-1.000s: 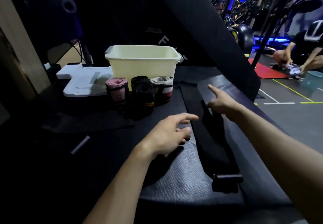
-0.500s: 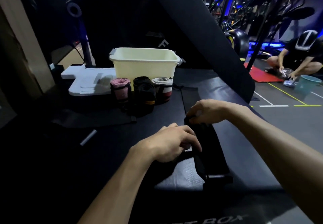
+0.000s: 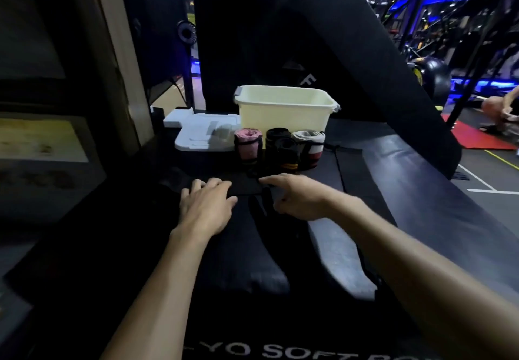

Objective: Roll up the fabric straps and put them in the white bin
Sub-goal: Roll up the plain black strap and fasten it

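My left hand (image 3: 206, 205) lies flat and my right hand (image 3: 292, 195) points loose-fingered on the limp, light black strap (image 3: 244, 187) just under my grip; I'd pinch its near end.

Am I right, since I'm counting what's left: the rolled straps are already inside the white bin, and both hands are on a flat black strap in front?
Not quite. The head view shows the rolled straps standing on the surface in front of the white bin, not inside it. The rest holds: the left hand and right hand are on a flat black strap in front.
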A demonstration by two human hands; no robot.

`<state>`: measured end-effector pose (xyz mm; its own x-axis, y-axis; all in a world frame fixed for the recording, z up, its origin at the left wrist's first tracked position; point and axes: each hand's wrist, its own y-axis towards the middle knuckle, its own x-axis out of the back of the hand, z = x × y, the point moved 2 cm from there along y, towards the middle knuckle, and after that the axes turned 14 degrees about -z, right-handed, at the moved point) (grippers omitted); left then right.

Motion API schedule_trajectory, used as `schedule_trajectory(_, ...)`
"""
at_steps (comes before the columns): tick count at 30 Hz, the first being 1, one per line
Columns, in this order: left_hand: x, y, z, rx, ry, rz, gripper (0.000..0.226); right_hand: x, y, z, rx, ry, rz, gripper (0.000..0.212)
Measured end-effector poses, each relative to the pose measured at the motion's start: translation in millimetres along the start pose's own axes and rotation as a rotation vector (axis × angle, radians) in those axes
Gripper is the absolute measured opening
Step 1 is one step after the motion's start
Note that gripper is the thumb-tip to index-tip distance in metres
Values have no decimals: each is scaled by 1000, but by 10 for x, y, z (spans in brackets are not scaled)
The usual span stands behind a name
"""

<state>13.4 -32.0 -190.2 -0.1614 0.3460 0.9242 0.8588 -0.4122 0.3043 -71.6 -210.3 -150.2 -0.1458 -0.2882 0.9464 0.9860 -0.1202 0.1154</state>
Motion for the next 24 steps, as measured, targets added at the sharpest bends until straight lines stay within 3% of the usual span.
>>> schedule_trajectory(4,105,-43,77,-72,30,-49,35,-206,83,58,-8,-59,-7,84)
schedule_trajectory(9,170,-154,103,-127,-103,-86,22,-241,10,57,127,-160,-117,51)
schedule_trajectory(11,184,-193,61,-109,-138,-127,23,-234,-54,39,150,-175,-216,30)
schedule_trajectory(14,208,-236,-55,-80,-286,-191,21,-98,-143,-50,0,-31,-417,10)
schedule_trajectory(18,228,-296,-278,-172,-458,-207,15,269,-270,-175,-111,298,-736,17)
schedule_trajectory(24,217,-275,-468,-245,-376,-291,39,895,-510,-503,-202,379,-1018,20)
